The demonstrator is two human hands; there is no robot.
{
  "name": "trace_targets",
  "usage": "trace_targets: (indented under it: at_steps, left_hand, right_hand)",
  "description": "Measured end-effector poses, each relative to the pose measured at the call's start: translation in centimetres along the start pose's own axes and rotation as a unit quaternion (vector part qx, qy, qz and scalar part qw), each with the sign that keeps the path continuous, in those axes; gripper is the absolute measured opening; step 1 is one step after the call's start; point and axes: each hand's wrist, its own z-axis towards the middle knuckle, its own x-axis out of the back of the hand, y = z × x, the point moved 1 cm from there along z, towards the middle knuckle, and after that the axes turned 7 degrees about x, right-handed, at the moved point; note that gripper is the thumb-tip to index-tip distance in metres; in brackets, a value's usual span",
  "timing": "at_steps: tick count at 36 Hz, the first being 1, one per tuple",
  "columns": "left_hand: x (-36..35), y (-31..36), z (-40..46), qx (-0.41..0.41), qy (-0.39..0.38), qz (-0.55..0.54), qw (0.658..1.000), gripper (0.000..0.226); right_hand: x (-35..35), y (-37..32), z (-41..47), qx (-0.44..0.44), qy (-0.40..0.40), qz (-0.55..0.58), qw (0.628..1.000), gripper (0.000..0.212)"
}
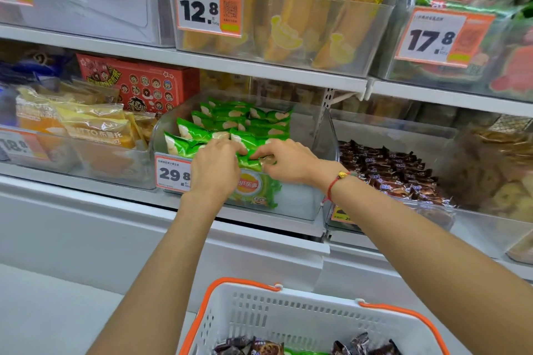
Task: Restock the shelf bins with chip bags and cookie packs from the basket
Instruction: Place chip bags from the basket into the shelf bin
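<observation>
In the middle of the frame, the left hand [215,166] and the right hand [284,163] both reach into the clear plastic bin [300,204] on the middle shelf. Their fingers are curled and pinch the top edge of a small shiny green chip bag [255,181] that stands at the front of the bin. This bag looks very light, puffy and soft, and the chips inside would break if squeezed, so the flat crimped top edge seems the best place to hold it. The foil looks a bit slippery. Behind it, the bin holds rows of more green chip bags [230,124]. To the right, another clear bin holds dark brown cookie packs [392,173]. At the bottom of the frame, the white plastic basket with orange handles [302,317] holds a few more dark packs [265,347].
</observation>
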Motion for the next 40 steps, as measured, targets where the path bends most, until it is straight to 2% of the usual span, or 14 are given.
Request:
trace_targets:
  at_steps: [4, 9, 11, 16, 18, 21, 25, 28, 32, 33, 35, 36, 38, 40]
  left_hand:
    - [0.2, 0.1, -0.4, -0.013, -0.004, -0.022, 1.000, 0.043]
    - [0.7, 2.0, -2.7, -0.041, 0.048, -0.059, 0.996, 0.042]
    - [1.4, 3.1, -3.8, -0.037, 0.055, -0.083, 0.994, 0.039]
    - [1.8, 5.4, -7.1, -0.029, -0.015, -0.129, 0.991, 0.033]
    - [0.9, 6.0, -8.2, -0.047, -0.058, -0.100, 0.992, 0.032]
    - [-1.3, 6.2, -9.3, -0.074, -0.143, -0.046, 0.986, 0.030]
    - [-4.8, 6.8, -11.0, -0.107, -0.268, 0.050, 0.956, 0.029]
    - [-8.1, 7.6, -13.3, -0.147, -0.374, 0.116, 0.908, 0.028]
    - [-12.5, 8.7, -18.4, -0.195, -0.467, 0.152, 0.849, 0.028]
    - [-13.5, 8.8, -19.8, -0.196, -0.494, 0.154, 0.833, 0.030]
    - [-15.4, 8.7, -22.7, -0.186, -0.568, 0.146, 0.788, 0.038]
    - [-16.3, 8.6, -23.9, -0.181, -0.607, 0.137, 0.761, 0.044]
    - [-17.9, 8.0, -26.2, -0.158, -0.668, 0.116, 0.718, 0.057]
    - [-18.9, 7.5, -27.8, -0.148, -0.681, 0.102, 0.710, 0.075]
  right_hand:
    - [0.0, 0.2, -0.9, 0.021, -0.005, 0.028, 0.999, 0.042]
    - [-0.2, 1.6, -3.7, 0.044, 0.149, 0.072, 0.985, 0.037]
    - [0.0, 2.0, -5.7, 0.034, 0.186, 0.090, 0.978, 0.036]
    - [-1.7, 2.7, -12.1, 0.004, 0.197, 0.116, 0.974, 0.020]
    - [-3.4, 3.4, -14.9, -0.023, 0.162, 0.131, 0.978, 0.021]
    - [-6.3, 4.7, -18.7, -0.075, 0.067, 0.166, 0.981, 0.019]
    - [-10.3, 6.3, -23.3, -0.139, -0.085, 0.177, 0.971, 0.020]
    - [-13.6, 7.0, -25.9, -0.176, -0.198, 0.178, 0.948, 0.024]
    - [-17.2, 6.4, -27.5, -0.168, -0.388, 0.090, 0.902, 0.012]
    - [-17.6, 6.1, -27.7, -0.162, -0.411, 0.081, 0.893, 0.017]
    - [-18.5, 5.9, -28.3, -0.161, -0.440, 0.071, 0.881, 0.049]
    - [-18.9, 5.8, -28.7, -0.166, -0.451, 0.064, 0.875, 0.058]
    - [-19.7, 5.8, -29.5, -0.168, -0.464, 0.033, 0.869, 0.064]
    - [-20.6, 6.1, -30.2, -0.156, -0.469, 0.006, 0.869, 0.063]
